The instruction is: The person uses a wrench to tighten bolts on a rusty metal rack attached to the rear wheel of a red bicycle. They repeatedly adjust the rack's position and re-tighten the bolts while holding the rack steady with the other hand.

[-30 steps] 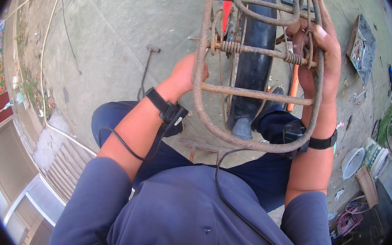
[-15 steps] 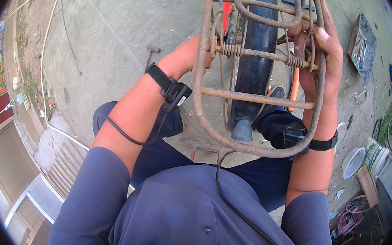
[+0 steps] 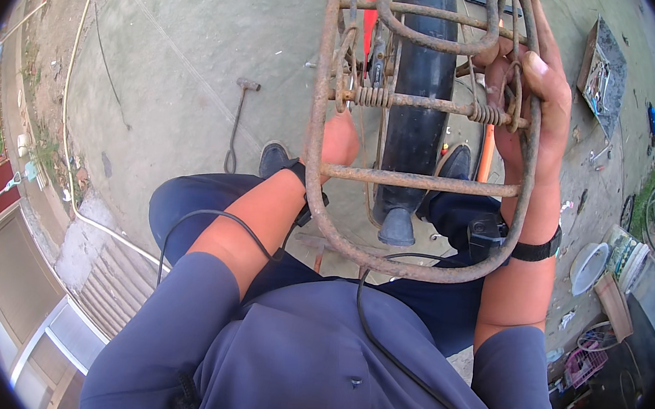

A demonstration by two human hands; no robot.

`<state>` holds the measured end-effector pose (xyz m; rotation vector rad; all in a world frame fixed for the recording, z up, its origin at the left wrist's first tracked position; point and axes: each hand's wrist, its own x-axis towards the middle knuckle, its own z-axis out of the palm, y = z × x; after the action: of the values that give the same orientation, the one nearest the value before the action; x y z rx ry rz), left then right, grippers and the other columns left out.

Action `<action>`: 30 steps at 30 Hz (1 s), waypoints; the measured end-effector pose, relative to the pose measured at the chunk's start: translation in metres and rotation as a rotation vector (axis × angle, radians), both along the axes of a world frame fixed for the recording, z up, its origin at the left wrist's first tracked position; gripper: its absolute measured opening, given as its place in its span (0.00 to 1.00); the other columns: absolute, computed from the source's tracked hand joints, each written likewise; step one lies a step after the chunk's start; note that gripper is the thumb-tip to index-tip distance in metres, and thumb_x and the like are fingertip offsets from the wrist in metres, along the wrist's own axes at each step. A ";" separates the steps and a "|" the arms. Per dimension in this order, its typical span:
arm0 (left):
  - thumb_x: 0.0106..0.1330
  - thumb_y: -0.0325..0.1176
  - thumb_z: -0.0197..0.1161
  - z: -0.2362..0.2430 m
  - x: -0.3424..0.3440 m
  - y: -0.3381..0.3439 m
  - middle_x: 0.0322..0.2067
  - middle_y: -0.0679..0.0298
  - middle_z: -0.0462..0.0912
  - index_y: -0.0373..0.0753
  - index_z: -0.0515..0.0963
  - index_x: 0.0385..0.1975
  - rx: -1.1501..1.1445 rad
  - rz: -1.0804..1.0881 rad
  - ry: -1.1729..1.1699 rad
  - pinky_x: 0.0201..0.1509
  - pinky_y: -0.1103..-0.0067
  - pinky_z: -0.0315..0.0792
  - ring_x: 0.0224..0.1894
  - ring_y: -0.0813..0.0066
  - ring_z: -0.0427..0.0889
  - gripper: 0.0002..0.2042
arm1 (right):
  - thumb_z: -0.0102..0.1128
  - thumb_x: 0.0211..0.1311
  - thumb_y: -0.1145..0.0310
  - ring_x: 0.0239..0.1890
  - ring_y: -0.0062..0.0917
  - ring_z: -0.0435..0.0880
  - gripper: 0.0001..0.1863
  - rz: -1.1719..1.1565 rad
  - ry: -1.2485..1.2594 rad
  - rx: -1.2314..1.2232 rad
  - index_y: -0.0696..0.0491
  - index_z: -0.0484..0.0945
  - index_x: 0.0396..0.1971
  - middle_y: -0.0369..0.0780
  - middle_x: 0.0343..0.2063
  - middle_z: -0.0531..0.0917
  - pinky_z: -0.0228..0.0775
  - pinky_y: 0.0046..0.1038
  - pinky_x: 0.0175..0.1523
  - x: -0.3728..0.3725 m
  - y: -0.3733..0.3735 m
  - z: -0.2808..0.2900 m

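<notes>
A rusty bicycle rear rack (image 3: 425, 183) with coiled springs lies over a black tyre and mudguard (image 3: 420, 78). Left of the tyre, my left hand (image 3: 340, 140) is closed in a fist below the spring bar. A small pale end shows just above it, too little to name, and the rack's bars partly cover the fingers. On the right, my right hand (image 3: 549, 88) is against the rack's side rail, its thumb bent and fingers curled inward among the bars. What those fingers grip is hidden. A red strip (image 3: 369, 17) stands beside the tyre.
A hammer-like tool (image 3: 239, 119) lies on the concrete to the left. Farther right are a metal tray (image 3: 603, 78) with small parts, an orange rod (image 3: 487, 153) and a white basin (image 3: 589, 268). A pale hose (image 3: 74, 98) runs along the left.
My left hand has moved down toward me, away from the spring bar, and its elbow has swung inward. The rack has shifted slightly left and nearer in view. My right hand stays at the rail.
</notes>
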<state>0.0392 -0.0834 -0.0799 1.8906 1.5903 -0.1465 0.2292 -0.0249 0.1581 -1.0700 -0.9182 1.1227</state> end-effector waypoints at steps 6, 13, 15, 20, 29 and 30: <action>0.62 0.29 0.58 0.003 -0.032 -0.006 0.31 0.45 0.85 0.33 0.75 0.47 -0.012 0.128 -0.190 0.41 0.57 0.76 0.38 0.44 0.85 0.14 | 0.58 0.53 0.53 0.36 0.21 0.80 0.49 0.122 0.024 0.050 0.69 0.55 0.71 0.41 0.39 0.81 0.74 0.22 0.44 0.018 0.001 -0.010; 0.57 0.29 0.62 0.044 -0.048 0.008 0.30 0.46 0.83 0.34 0.77 0.39 -0.045 0.291 -0.423 0.39 0.55 0.74 0.36 0.39 0.81 0.11 | 0.55 0.54 0.53 0.33 0.21 0.78 0.48 0.112 -0.049 0.014 0.68 0.57 0.70 0.40 0.33 0.80 0.71 0.20 0.39 0.018 -0.006 0.000; 0.56 0.29 0.61 0.055 -0.047 0.021 0.30 0.45 0.83 0.34 0.78 0.36 -0.034 0.215 -0.421 0.37 0.55 0.74 0.34 0.38 0.81 0.09 | 0.55 0.54 0.53 0.33 0.21 0.77 0.47 0.108 -0.061 0.003 0.68 0.57 0.70 0.40 0.33 0.80 0.70 0.20 0.39 0.018 -0.005 0.000; 0.56 0.29 0.60 0.069 -0.041 0.046 0.28 0.42 0.82 0.32 0.79 0.32 -0.032 0.098 -0.322 0.35 0.55 0.73 0.33 0.37 0.80 0.08 | 0.56 0.53 0.54 0.33 0.21 0.77 0.48 0.096 -0.041 0.021 0.68 0.57 0.70 0.40 0.34 0.80 0.69 0.19 0.40 0.020 -0.002 -0.008; 0.55 0.28 0.56 0.082 -0.038 0.086 0.30 0.39 0.82 0.32 0.81 0.28 -0.119 -0.222 -0.267 0.36 0.56 0.74 0.34 0.37 0.81 0.08 | 0.58 0.52 0.54 0.34 0.21 0.77 0.48 0.105 0.008 0.045 0.68 0.57 0.70 0.39 0.36 0.80 0.69 0.19 0.41 0.019 0.000 -0.010; 0.56 0.27 0.56 0.084 -0.038 0.093 0.30 0.39 0.82 0.32 0.81 0.30 -0.116 -0.293 -0.260 0.36 0.56 0.75 0.35 0.37 0.82 0.08 | 0.58 0.52 0.54 0.35 0.21 0.77 0.48 0.104 0.016 0.046 0.69 0.57 0.70 0.39 0.36 0.80 0.69 0.19 0.41 0.019 0.001 -0.010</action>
<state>0.0014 0.0095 0.0039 1.9532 1.1077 -0.1100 0.2477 -0.0238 0.1484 -0.9839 -0.9922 1.1882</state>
